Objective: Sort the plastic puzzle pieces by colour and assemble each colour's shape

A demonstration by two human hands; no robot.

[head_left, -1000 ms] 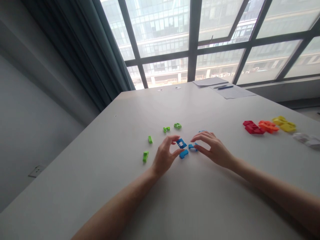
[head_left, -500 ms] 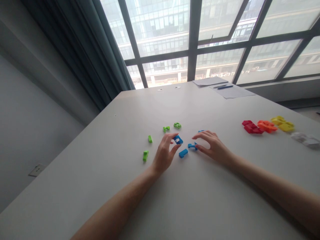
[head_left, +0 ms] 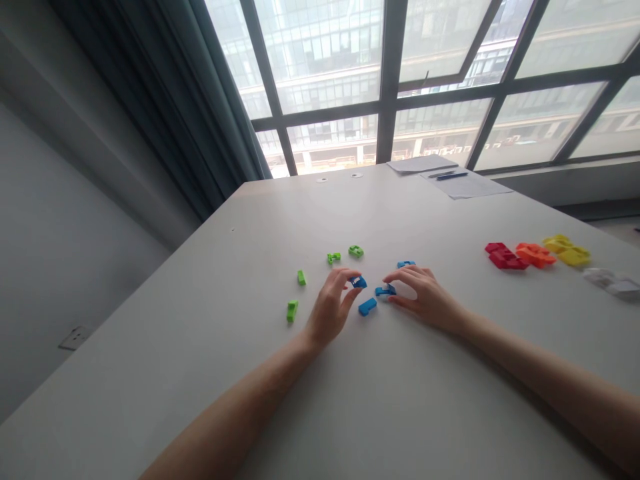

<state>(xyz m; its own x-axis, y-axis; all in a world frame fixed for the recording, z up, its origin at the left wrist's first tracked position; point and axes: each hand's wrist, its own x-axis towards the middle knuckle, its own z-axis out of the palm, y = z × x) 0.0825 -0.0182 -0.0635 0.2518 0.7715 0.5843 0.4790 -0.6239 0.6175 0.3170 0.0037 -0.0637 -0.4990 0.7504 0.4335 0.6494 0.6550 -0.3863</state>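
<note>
Fingers of left hand (head_left: 330, 310) pinch small blue piece (head_left: 358, 282) at centre of table (head_left: 410, 400). Beside it, right hand (head_left: 423, 297) fingers pinch second blue piece (head_left: 385, 291). Loose between hands: third blue piece (head_left: 367, 307). Nothing joined yet.

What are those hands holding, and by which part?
The left hand pinches a small blue piece by its sides. The right hand touches a second blue piece; whether it holds it is unclear.

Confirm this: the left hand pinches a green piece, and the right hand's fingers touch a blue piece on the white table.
Not quite. The head view shows the left hand pinching a blue piece, not a green one. The right hand does touch a second blue piece on the white table.
</note>
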